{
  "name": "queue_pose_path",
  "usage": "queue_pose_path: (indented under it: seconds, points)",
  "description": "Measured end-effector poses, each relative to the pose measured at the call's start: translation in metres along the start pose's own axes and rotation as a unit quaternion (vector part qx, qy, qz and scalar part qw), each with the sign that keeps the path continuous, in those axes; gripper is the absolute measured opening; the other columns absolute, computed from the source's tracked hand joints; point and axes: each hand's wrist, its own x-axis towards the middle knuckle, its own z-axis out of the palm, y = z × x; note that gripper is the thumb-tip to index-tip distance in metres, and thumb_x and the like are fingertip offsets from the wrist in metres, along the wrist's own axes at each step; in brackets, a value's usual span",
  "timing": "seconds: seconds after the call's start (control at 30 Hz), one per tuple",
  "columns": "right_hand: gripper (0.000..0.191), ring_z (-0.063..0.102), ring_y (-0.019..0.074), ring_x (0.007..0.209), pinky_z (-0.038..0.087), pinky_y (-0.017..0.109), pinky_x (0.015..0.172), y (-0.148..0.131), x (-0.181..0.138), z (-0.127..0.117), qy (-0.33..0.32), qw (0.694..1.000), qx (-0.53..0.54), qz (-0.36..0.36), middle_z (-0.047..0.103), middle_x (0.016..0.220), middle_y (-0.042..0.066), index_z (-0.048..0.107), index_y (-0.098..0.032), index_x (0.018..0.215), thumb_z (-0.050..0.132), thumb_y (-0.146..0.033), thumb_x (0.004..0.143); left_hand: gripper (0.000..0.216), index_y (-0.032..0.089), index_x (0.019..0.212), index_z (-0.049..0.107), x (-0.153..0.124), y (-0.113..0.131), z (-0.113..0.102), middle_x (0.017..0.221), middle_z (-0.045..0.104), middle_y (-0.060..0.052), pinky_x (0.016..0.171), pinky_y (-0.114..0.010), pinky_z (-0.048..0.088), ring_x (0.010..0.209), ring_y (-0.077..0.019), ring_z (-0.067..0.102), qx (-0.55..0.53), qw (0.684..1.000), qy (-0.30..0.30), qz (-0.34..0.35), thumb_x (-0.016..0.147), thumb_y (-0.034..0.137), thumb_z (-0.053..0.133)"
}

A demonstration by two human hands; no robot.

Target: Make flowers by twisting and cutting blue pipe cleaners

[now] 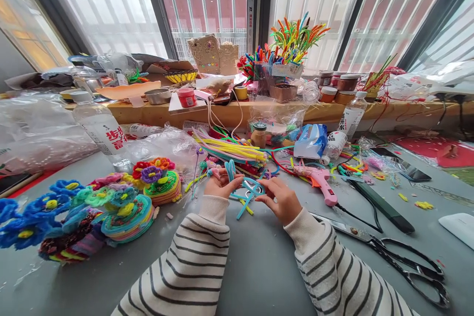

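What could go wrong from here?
1. The right sleeve lies right by the long scissors; a sideways move might snag or shove them.
2. The pink glue gun lies just beyond the right hand. Whether it's hot isn't visible, so a careless reach could burn.
3. The blue fuzzy stems are pinched between right hand and left hand; pulling unevenly could distort the loops.

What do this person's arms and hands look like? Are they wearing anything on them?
The left hand and right hand are bare, without gloves. Both arms wear long, off-white sleeves with narrow dark stripes running around them. The cuffs are plain, unstriped and snug at the wrists.
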Motion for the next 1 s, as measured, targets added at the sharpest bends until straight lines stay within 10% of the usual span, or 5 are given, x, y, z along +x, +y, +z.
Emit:
queue_pose_path:
  seconds: [0.4,0.83,1.0]
  points:
    - [0.025,0.056,0.0137,0.061,0.043,0.021,0.056,-0.0027,-0.0035,0.0014,-0.004,0.996,-0.093,-0.002,0.06,0.067,0.007,0.06,-0.012,0.083,0.041,-0.028,0.077,0.038,0.012,0.06,0.044,0.0022,0.0008,-0.0001,0.047,0.058,0.002,0.046,-0.023,0.043,0.04,-0.0083,0.051,-0.013,0.998,-0.004,-0.058,0.034,0.02,0.071]
    - [0.025,0.048,0.009,0.041,0.041,0.023,0.048,-0.006,-0.0019,-0.0015,0.023,0.992,0.052,0.114,0.053,0.057,0.003,0.06,-0.015,0.07,0.041,-0.03,0.075,0.036,0.013,0.064,0.044,0.0011,-0.0005,0.0,0.048,0.059,0.003,0.049,-0.024,0.045,0.043,-0.0093,0.053,-0.01,0.999,-0.01,-0.034,0.04,0.019,0.07]
    - [0.023,0.048,0.0091,0.042,0.041,0.022,0.041,-0.0031,0.0006,0.0036,0.049,0.894,0.33,0.299,0.052,0.054,0.0,0.056,-0.015,0.067,0.055,-0.038,0.063,0.039,0.014,0.066,0.043,0.0009,-0.0006,-0.0002,0.049,0.059,0.003,0.05,-0.026,0.047,0.044,-0.0115,0.055,-0.01,0.999,-0.003,-0.032,0.038,0.02,0.07]
